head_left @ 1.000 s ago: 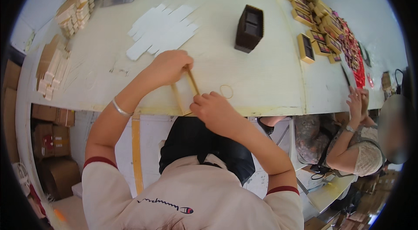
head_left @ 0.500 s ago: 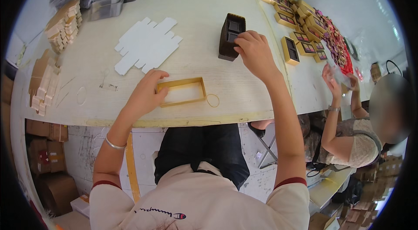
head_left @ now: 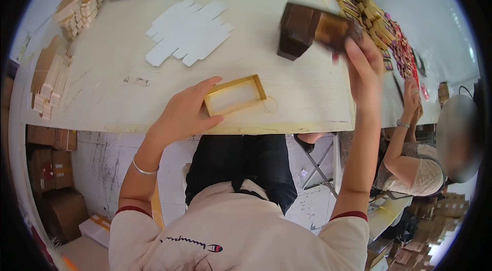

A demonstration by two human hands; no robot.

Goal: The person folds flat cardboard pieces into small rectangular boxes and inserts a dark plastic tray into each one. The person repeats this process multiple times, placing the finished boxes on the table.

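Near the table's front edge lies an open, shallow gold box (head_left: 261, 86) with a pale inside. My left hand (head_left: 185, 111) grips its left end, thumb at the near side and fingers at the far side. A thin ring like a rubber band (head_left: 273, 105) lies by the box's right end. My right hand (head_left: 367, 71) is raised at the right, pinching a dark brown plastic tray insert (head_left: 328, 30), which is tilted and blurred. Just left of that insert stands a stack of the same brown trays (head_left: 295, 32).
A flat white box blank (head_left: 189, 30) lies at the middle back. Stacks of folded card (head_left: 51, 78) line the left side. Gold boxes (head_left: 376, 22) and red packets (head_left: 405, 53) are heaped at the right, where a co-worker's hands (head_left: 411, 99) are busy.
My right hand has lifted a brown tray insert off the stack and moved right with it. My left hand has closed round the gold box's end. The view has shifted slightly.
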